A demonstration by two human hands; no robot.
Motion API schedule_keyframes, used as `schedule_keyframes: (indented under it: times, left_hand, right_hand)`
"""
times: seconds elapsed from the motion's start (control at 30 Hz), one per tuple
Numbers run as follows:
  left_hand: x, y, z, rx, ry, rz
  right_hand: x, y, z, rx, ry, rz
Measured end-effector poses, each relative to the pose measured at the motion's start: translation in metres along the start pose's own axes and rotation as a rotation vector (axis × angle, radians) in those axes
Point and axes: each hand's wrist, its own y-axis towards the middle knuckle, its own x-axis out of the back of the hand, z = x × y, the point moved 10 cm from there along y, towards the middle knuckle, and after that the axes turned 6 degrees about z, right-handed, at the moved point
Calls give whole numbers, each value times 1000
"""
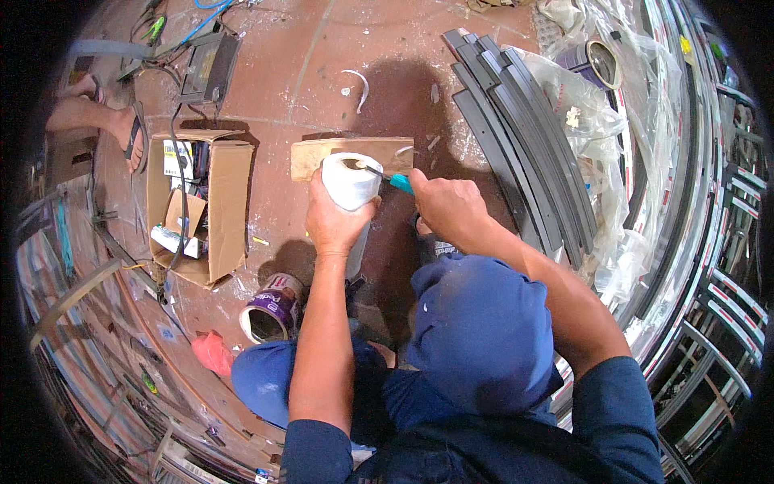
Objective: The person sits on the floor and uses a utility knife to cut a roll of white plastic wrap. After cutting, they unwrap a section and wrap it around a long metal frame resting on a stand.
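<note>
My left hand [334, 218] is wrapped round a white, rounded, roll-like thing [352, 189] with a brownish hollow in its top end; I cannot tell its exact kind. My right hand [447, 206] grips a tool with a teal handle [401, 184] and a thin dark shaft. That shaft points left, with its tip at the hollow. Just beyond the white thing lies a short wooden board [306, 157] on the floor. A grey, long surface below the left hand is partly hidden by my forearm.
An open cardboard box [230, 210] of mixed items stands left. Dark grey strips [524, 137] lie stacked right, beside crumpled clear plastic [580, 137]. A purple bucket [270, 315] is near my left knee. Another person's foot [133, 141] shows far left. Scraps litter the brown floor [339, 56].
</note>
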Motion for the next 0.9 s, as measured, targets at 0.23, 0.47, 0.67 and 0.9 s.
schedule_keyframes:
  times: [0.23, 0.47, 0.67, 0.9]
  left_hand:
    - [2, 7, -6, -36, -57, 37]
    - [7, 11, -2, -50, -52, 73]
    - [4, 17, 8, -124, -130, 58]
    - [5, 21, 6, -147, -170, 102]
  right_hand:
    - [1, 10, 3, 12, -60, -91]
    - [1, 2, 5, 12, -3, -71]
    - [8, 14, 12, 54, -86, -96]
    - [3, 11, 6, 57, -55, -118]
